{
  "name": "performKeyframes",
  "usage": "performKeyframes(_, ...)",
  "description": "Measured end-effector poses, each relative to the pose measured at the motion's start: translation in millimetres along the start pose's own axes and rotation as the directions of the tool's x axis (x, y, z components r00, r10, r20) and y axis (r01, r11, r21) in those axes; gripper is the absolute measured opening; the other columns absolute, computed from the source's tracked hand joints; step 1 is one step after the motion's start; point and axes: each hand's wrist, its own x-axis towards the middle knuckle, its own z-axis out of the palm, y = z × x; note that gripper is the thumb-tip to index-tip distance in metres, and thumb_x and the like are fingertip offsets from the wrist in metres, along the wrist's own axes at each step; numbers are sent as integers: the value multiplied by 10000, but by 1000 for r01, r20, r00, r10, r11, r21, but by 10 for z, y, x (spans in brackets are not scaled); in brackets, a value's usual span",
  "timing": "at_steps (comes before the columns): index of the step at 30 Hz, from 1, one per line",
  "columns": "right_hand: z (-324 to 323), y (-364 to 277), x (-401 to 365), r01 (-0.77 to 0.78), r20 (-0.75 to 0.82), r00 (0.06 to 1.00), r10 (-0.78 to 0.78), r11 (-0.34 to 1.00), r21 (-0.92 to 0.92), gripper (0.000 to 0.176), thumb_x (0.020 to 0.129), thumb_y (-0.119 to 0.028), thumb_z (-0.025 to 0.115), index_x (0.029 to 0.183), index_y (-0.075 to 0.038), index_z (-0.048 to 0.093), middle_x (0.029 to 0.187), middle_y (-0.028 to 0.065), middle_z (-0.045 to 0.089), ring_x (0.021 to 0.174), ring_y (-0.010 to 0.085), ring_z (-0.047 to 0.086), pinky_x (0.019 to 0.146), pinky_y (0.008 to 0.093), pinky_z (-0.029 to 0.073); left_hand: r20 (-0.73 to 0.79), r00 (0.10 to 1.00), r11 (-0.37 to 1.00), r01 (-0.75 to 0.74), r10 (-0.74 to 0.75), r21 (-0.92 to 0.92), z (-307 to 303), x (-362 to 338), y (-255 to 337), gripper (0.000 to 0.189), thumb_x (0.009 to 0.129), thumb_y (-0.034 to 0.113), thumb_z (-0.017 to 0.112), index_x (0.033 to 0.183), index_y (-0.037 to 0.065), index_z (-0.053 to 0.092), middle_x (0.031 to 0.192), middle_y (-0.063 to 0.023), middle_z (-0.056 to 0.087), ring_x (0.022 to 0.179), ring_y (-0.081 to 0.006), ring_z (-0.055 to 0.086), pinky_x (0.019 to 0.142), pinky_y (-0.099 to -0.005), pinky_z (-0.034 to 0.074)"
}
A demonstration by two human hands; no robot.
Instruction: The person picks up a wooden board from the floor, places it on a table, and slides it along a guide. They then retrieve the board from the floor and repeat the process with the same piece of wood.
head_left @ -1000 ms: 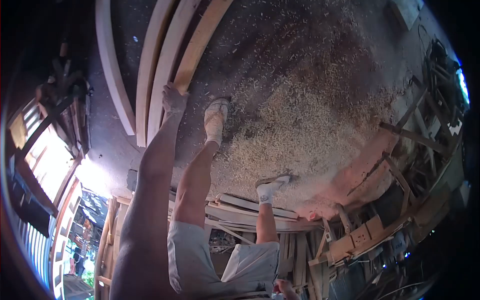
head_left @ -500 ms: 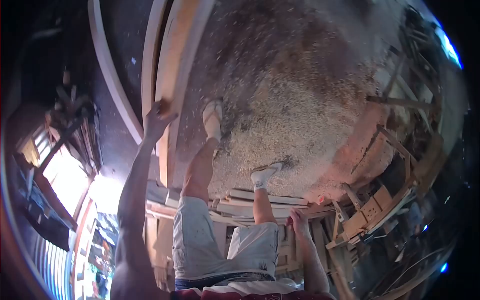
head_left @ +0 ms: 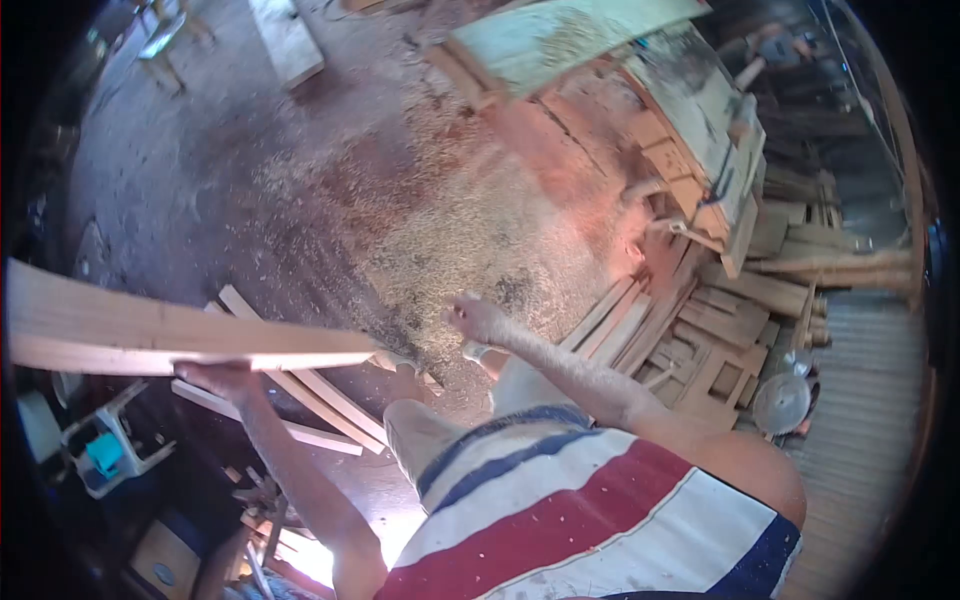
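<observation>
A long wooden beam (head_left: 130,330) reaches from the left edge of the view to above my feet. My left hand (head_left: 218,378) grips its lower edge, the fingers partly hidden beneath the wood. My right hand (head_left: 474,318) hangs over the sawdust-strewn floor (head_left: 440,240), away from the beam, its fingers curled; whether anything is in them is too small to tell. Below the beam, several thin boards (head_left: 320,395) lie on the floor near my legs.
A workbench (head_left: 690,110) with boards stands at the upper right. Stacked boards (head_left: 720,345) and a circular blade (head_left: 781,403) are on the right. A plank (head_left: 286,42) lies at the top, and a light-coloured stool (head_left: 125,440) stands at the lower left.
The view has swung, showing more of the room. One beam is now raised off the floor in my left hand. My right hand has come forward over the floor.
</observation>
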Motion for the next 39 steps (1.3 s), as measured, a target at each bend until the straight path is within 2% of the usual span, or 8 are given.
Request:
performKeyframes(2, 36, 1338, 331, 381, -108, 893, -437, 861, -338, 608, 1084, -537, 410, 1572, -177, 445, 1585, 188, 449, 1460, 403, 432, 1213, 492, 349, 56, 992, 993, 114, -113, -12, 930, -600, 140, 1028, 924, 896, 294, 1620, 140, 325, 1586, -107, 437, 1477, -305, 396, 1248, -509, 286)
performKeyframes(6, -813, 2136, -818, -152, -324, 915, 240, 950, 273, 679, 1089, -527, 423, 1643, -149, 325, 1693, 141, 313, 1549, 393, 284, 1263, 475, 249, 387, 922, 998, 42, -22, -43, 2638, -1884, -213, 1079, 889, 930, 355, 1654, 183, 213, 1610, -84, 355, 1462, -289, 375, 1227, -471, 320)
performKeyframes(10, -595, 3335, -1738, 147, -433, 832, 346, 616, 774, 731, 1076, -576, 414, 1604, -73, 370, 1607, 196, 432, 1459, 411, 436, 1215, 474, 333, 637, 730, 933, 357, -248, -45, 3821, -2887, -931, 1038, 905, 912, 354, 1648, 199, 227, 1602, -54, 371, 1426, -268, 429, 1193, -452, 373)
performKeyframes(14, -22, 4060, -2998, -108, -473, 469, 746, 580, 807, 747, 1056, -653, 418, 1350, -2, 638, 1002, 162, 686, 936, 246, 653, 872, 394, 512, 838, 361, 741, 667, -410, 75, 4452, -3683, -2067, 979, 934, 876, 368, 1622, 183, 288, 1549, -57, 432, 1370, -253, 486, 1124, -436, 446)
performKeyframes(16, 721, 4274, -3162, -132, -977, 15, 212, 969, 208, 653, 1092, -595, 387, 1215, -34, 699, 783, 105, 582, 750, 220, 581, 730, 388, 473, 838, 268, 707, 683, -475, 183, 4684, -4291, -2179, 955, 942, 855, 403, 1597, 164, 330, 1493, -75, 487, 1328, -257, 518, 1084, -426, 473)
performKeyframes(18, 726, 3772, -3570, 21, -580, 308, 754, 604, 797, 548, 1122, -512, 364, 1225, -75, 678, 819, 79, 598, 784, 197, 593, 740, 386, 477, 802, 177, 662, 677, -570, 321, 5015, -4809, -2325, 922, 951, 830, 437, 1569, 148, 381, 1464, -84, 523, 1289, -269, 546, 1062, -432, 490)
performKeyframes(29, 47, 1884, -2759, 302, -206, 307, 929, 110, 947, 537, 937, -318, 792, 1331, 14, 640, 1137, 136, 734, 1033, 186, 681, 911, 341, 541, 378, -406, 280, 281, -832, 918, 6247, -6036, -4635, 982, 890, 797, 608, 1574, 125, 398, 1506, -126, 510, 1296, -326, 528, 1091, -529, 439)
performKeyframes(39, -1180, 2725, -1909, 493, -64, 352, 934, -127, 861, 536, 949, -420, 761, 1222, 35, 682, 1037, 95, 744, 928, 173, 675, 859, 323, 541, 595, -209, 630, -283, -776, 723, 7276, -6862, -5443, 930, 796, 581, 823, 1410, -47, 518, 1330, -220, 634, 1210, -319, 628, 999, -449, 499)
